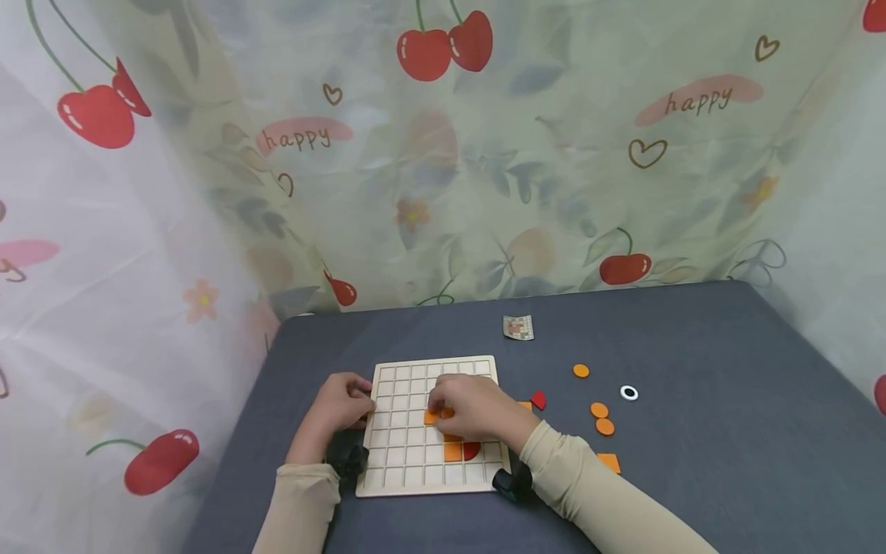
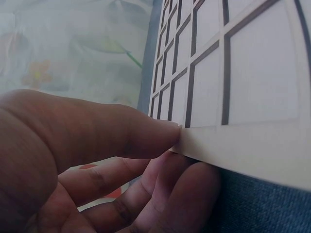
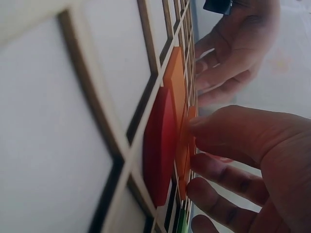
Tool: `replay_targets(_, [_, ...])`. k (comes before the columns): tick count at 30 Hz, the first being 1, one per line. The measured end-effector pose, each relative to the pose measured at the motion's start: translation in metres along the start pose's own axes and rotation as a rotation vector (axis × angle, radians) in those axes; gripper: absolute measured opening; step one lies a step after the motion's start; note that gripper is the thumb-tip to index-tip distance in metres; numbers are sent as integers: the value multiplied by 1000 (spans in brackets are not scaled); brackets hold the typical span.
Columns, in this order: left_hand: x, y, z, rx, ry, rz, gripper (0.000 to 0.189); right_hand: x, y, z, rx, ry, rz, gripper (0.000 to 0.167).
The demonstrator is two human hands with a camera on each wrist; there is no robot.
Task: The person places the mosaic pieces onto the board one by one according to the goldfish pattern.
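Note:
A pale grid board [image 1: 401, 454] with raised square cells lies on the dark table. At its left edge my left hand [image 1: 342, 404] pinches the rim, thumb [image 2: 155, 136] on the upper side and fingertips beneath. My right hand [image 1: 477, 408] reaches over the board's middle, thumb and fingers bent around a small orange tile [image 1: 431, 417]; they partly hide it. Nearer the front, an orange square tile [image 1: 453, 452] and a red curved tile [image 1: 471, 451] sit in neighbouring cells. The right wrist view also shows a green piece [image 3: 181, 221] low beside the fingers.
Right of the board lie several orange discs [image 1: 581, 371], a white ring [image 1: 628, 393], a red piece [image 1: 537, 399] and an orange square [image 1: 609, 462] partly behind the right sleeve. A small patterned card [image 1: 517, 328] lies farther back. Printed curtains [image 1: 443, 177] border the table.

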State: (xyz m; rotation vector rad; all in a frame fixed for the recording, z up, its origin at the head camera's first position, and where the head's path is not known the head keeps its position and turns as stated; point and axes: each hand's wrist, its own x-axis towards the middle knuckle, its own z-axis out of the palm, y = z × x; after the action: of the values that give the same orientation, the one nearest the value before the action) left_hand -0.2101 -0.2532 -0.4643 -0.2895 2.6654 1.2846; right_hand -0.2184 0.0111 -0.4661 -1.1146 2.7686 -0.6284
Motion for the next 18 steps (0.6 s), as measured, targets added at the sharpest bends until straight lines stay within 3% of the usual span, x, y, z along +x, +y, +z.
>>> replay_targets(18, [3, -2, 0, 4, -4, -7, 33, -1, -1, -2, -8, 4, 12, 13])
